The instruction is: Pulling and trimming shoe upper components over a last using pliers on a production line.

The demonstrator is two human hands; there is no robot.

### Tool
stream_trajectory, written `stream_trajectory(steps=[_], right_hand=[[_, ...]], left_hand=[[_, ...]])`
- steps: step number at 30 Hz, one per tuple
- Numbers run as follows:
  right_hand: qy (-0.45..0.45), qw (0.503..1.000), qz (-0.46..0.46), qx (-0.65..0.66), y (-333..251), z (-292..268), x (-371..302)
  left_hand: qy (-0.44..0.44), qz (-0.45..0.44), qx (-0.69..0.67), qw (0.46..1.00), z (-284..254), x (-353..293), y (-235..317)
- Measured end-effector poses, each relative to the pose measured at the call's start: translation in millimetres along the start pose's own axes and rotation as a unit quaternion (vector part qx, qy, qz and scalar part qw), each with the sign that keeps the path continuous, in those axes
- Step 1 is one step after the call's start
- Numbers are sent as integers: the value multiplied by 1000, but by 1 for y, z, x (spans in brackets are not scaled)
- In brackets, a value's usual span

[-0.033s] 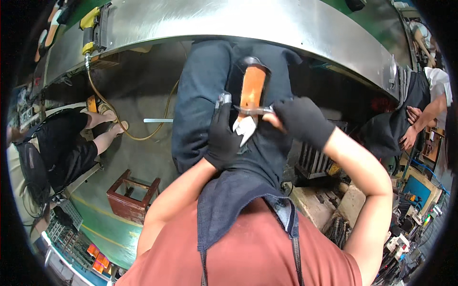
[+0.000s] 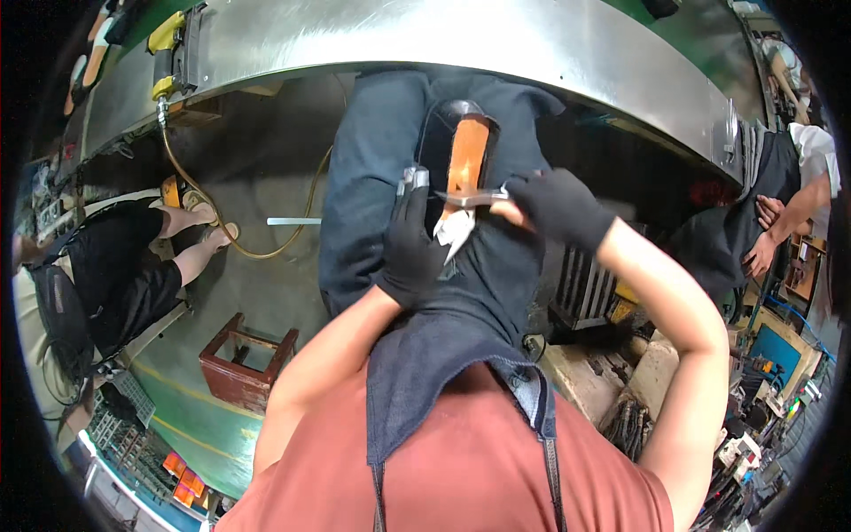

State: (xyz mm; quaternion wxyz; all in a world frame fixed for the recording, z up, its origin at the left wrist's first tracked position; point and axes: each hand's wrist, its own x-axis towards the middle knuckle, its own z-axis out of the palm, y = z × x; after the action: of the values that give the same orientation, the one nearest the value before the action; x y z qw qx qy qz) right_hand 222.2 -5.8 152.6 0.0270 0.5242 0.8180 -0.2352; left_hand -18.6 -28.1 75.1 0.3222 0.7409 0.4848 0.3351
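Sole up, a black shoe with an orange-tan sole lies on my lap, its rounded end pointing away from me. A crumpled white piece shows at its near end. My left hand, in a black glove with silvery wrapping on the fingertips, grips the shoe's left side near that end. My right hand, gloved in black with bare skin at the fingertips, is closed around a metal hand tool. The tool's narrow, pointed end reaches left across the sole. Its handle is mostly hidden in my fist.
A steel worktable curves past my knees, with a yellow-and-black air tool and its hose at the left. A reddish wooden stool stands left on the floor. Seated people flank me on both sides. Dusty equipment sits to the right.
My right hand and the metal tool have shifted slightly away from me and a little left. The shoe has turned a little; my left hand keeps its hold.
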Motion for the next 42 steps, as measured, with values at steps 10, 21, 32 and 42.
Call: stream_trajectory(steps=[10,21,32,42], right_hand=[[-374,691,229,574,26,-1,-8],[67,979,-128,145,-38,-62,-17],[-48,905,150,396,-21,81,-82],[23,947,-208,244,-80,-14,-41]], left_hand=[[-70,-59,-70,993,8,36,-14],[-143,-55,-154,976,8,31,-29],[-181,-320,-332,868,-15,-50,-39],[-205,-169,-290,919,-8,-23,-18]])
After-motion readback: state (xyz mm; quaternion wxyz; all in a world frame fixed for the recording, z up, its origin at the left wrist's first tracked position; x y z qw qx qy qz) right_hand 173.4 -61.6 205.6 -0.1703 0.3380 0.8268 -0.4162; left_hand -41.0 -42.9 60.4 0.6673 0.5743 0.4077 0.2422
